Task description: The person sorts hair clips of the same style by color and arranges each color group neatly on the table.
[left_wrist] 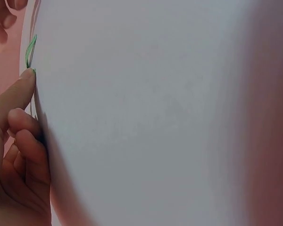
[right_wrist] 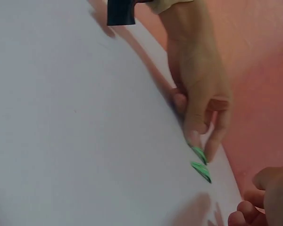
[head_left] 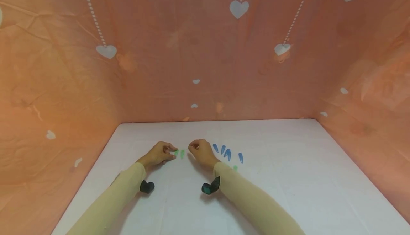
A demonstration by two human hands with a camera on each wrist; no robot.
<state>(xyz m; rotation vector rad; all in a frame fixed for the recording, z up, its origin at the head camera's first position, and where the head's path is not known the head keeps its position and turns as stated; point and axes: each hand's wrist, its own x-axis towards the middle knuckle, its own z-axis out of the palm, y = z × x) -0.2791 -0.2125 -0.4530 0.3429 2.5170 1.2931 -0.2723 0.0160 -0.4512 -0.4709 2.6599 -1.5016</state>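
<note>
Your left hand (head_left: 159, 153) pinches a green clip (head_left: 176, 153) left of centre in the lower half of the head view, with a second green clip (head_left: 182, 154) just beside it; your right hand (head_left: 202, 152) has bent fingers, though whether they hold anything I cannot tell. Each clip looks light, thin, fairly stiff and probably slick, so take it by its long edges; no brand or writing is readable.

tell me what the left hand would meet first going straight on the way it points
Likely the loose green piece, just past the one its fingers pinch; then perhaps the right hand, though hand height is unclear.
</note>
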